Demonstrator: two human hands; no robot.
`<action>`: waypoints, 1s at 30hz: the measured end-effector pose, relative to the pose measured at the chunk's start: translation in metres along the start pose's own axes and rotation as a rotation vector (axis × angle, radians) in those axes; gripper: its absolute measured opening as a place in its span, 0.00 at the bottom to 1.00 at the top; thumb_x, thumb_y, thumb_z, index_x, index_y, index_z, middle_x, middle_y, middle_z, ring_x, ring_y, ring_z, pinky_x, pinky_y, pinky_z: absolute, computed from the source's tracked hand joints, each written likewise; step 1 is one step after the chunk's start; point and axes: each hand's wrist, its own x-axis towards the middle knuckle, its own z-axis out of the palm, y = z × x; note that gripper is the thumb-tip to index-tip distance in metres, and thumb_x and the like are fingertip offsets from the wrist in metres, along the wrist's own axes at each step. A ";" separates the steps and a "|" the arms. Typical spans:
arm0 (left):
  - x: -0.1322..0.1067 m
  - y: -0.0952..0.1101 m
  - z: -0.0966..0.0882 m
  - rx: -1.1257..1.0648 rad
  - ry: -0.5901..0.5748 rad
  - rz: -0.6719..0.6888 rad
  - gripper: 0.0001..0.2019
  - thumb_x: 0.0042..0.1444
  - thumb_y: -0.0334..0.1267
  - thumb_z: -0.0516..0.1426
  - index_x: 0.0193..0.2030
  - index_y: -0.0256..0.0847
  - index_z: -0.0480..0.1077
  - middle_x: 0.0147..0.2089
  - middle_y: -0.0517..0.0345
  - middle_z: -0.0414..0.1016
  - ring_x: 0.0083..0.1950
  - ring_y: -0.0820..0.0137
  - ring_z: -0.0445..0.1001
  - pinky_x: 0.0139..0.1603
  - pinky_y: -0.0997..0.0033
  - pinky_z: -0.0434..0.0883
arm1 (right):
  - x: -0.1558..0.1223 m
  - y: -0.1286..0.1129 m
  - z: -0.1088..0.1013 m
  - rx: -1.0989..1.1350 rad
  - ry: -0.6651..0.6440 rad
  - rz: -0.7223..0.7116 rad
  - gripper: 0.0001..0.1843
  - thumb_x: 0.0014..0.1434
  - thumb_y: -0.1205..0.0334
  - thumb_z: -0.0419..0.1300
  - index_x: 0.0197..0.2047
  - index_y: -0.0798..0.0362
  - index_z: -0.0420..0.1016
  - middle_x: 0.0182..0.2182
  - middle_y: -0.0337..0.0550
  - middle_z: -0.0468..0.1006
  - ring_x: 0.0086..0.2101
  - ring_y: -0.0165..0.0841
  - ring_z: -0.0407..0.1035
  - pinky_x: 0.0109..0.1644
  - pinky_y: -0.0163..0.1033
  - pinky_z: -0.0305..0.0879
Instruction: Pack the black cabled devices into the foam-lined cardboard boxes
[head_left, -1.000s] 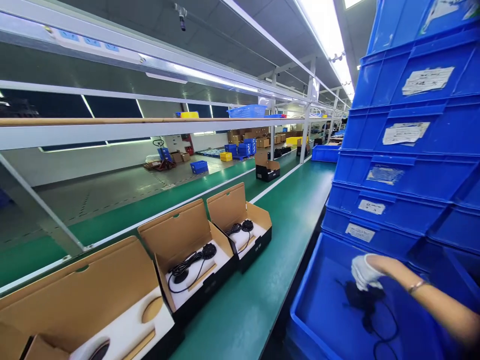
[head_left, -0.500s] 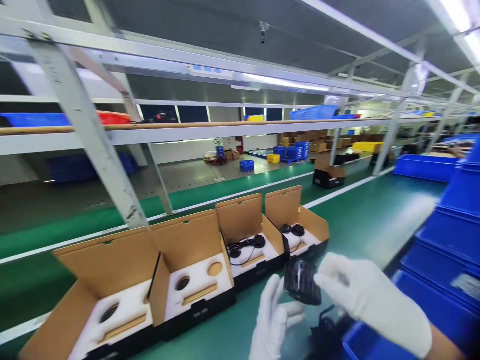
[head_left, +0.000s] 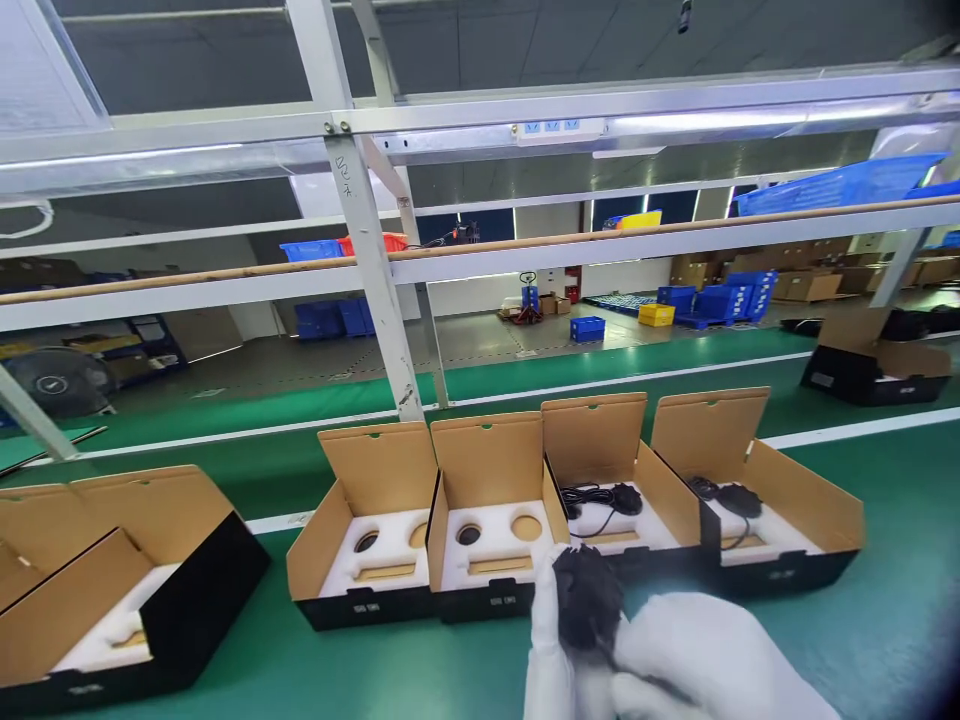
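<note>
My left grip (head_left: 547,640) and right grip (head_left: 697,655), both in white gloves, were closed on a black round device (head_left: 589,600) — the left along one side of it, the right against the other. Blur kept me from telling how each fingertip sat. The device was up in front of me, over the green surface (head_left: 360,665), just before the place where the second carton (head_left: 487,460) and the third carton (head_left: 596,430) met in a row of four. The first carton (head_left: 382,470) and the second stood lid up, each with a white foam insert (head_left: 496,540) cut with two round holes and a slot. In the third lay a bundled black cable (head_left: 585,497) beside a black disc-shaped unit (head_left: 626,499); the fourth carton (head_left: 709,430) held a similar dark unit (head_left: 739,501) on its foam. Well to the left stood another open carton (head_left: 206,590), its black end wall towards the row — and a farther open carton (head_left: 840,375) stood off to the right, beyond the row.
</note>
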 end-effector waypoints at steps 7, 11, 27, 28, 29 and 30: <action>0.012 -0.010 -0.011 0.035 -0.476 -0.274 0.38 0.52 0.72 0.59 0.39 0.30 0.79 0.13 0.60 0.62 0.12 0.78 0.54 0.13 0.79 0.51 | 0.010 0.031 0.005 0.516 0.094 0.615 0.23 0.61 0.34 0.59 0.35 0.46 0.76 0.32 0.41 0.81 0.34 0.37 0.77 0.40 0.39 0.74; 0.019 -0.024 -0.020 -0.070 -0.414 -0.274 0.32 0.51 0.70 0.61 0.36 0.38 0.80 0.12 0.60 0.63 0.10 0.80 0.48 0.10 0.80 0.47 | 0.018 0.030 0.011 0.518 -0.007 0.611 0.20 0.58 0.39 0.61 0.36 0.48 0.76 0.31 0.42 0.80 0.32 0.39 0.75 0.37 0.42 0.74; 0.006 -0.009 -0.002 0.008 -0.287 -0.055 0.22 0.49 0.61 0.67 0.32 0.42 0.79 0.28 0.53 0.79 0.29 0.66 0.77 0.28 0.73 0.74 | 0.003 0.033 0.007 0.640 -0.003 0.534 0.24 0.61 0.36 0.59 0.44 0.48 0.79 0.41 0.47 0.82 0.41 0.43 0.77 0.48 0.48 0.77; 0.008 -0.007 -0.004 0.006 -0.325 -0.081 0.22 0.50 0.62 0.66 0.33 0.43 0.79 0.26 0.56 0.77 0.23 0.70 0.72 0.21 0.76 0.68 | 0.000 0.036 0.006 0.596 0.021 0.548 0.25 0.61 0.36 0.59 0.46 0.47 0.79 0.42 0.48 0.82 0.42 0.43 0.78 0.48 0.48 0.77; 0.009 -0.006 -0.007 0.007 -0.352 -0.117 0.22 0.51 0.63 0.65 0.35 0.44 0.79 0.26 0.57 0.76 0.19 0.73 0.67 0.17 0.77 0.61 | -0.004 0.038 0.005 0.539 0.057 0.542 0.25 0.61 0.36 0.60 0.48 0.47 0.79 0.42 0.47 0.82 0.42 0.43 0.78 0.48 0.47 0.78; 0.010 -0.005 -0.009 0.019 -0.361 -0.149 0.23 0.52 0.64 0.64 0.36 0.45 0.79 0.27 0.58 0.76 0.17 0.74 0.63 0.15 0.78 0.57 | -0.008 0.040 0.005 0.473 0.096 0.510 0.25 0.61 0.37 0.61 0.51 0.46 0.78 0.42 0.47 0.82 0.41 0.42 0.78 0.46 0.46 0.78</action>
